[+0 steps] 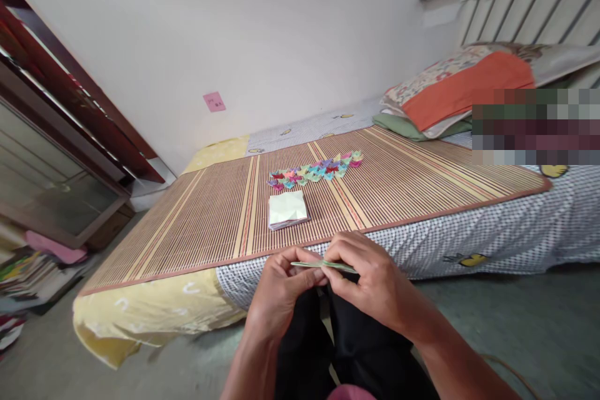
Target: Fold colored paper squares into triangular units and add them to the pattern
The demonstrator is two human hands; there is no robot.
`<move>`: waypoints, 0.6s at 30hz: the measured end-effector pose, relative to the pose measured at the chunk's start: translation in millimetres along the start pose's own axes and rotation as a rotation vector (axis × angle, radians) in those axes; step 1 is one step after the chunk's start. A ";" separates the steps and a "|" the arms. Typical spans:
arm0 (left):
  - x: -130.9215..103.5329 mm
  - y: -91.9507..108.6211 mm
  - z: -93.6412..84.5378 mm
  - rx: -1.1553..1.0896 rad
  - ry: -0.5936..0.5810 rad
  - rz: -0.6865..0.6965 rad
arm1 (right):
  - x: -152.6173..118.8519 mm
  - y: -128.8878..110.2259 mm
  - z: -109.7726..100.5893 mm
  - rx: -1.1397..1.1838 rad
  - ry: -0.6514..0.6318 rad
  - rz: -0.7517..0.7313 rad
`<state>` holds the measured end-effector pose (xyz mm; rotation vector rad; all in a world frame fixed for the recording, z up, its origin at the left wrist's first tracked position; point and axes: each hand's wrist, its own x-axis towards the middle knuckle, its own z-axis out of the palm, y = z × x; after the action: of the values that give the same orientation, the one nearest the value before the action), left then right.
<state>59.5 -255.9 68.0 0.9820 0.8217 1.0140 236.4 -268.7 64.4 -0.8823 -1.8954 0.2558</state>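
Note:
A thin, folded piece of pale green paper (324, 264) is seen nearly edge-on above my lap, in front of the bed. My left hand (284, 281) pinches its left part between thumb and fingers. On the other side, my right hand (363, 269) grips the paper with thumb and index finger, the fingertips of both hands close together. Beyond them, a stack of square paper (287, 207) with a pale green top sheet lies on the striped mat (210, 219). Behind the stack, small folded papers in many colours (319, 170) lie in rows.
The mat covers a bed with a checked and yellow sheet (164, 312). Pillows (469, 90) are piled at the back right below a radiator (529, 6). A pink note (214, 102) is on the wall. Books (35, 275) and a pink item are at the far left.

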 end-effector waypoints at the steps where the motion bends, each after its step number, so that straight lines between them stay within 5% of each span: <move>1: -0.3 -0.2 0.0 0.006 -0.012 0.017 | -0.1 0.2 0.0 0.044 -0.006 0.035; 9: 1.1 0.0 -1.0 0.043 -0.032 0.215 | 1.1 -0.2 0.8 0.340 0.011 0.217; 18: 0.4 1.0 -4.7 0.069 -0.036 0.253 | -1.3 0.2 5.4 0.483 0.083 0.301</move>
<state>55.2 -254.0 67.3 1.1811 0.7176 1.1860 232.2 -268.4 60.8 -0.8224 -1.5216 0.8098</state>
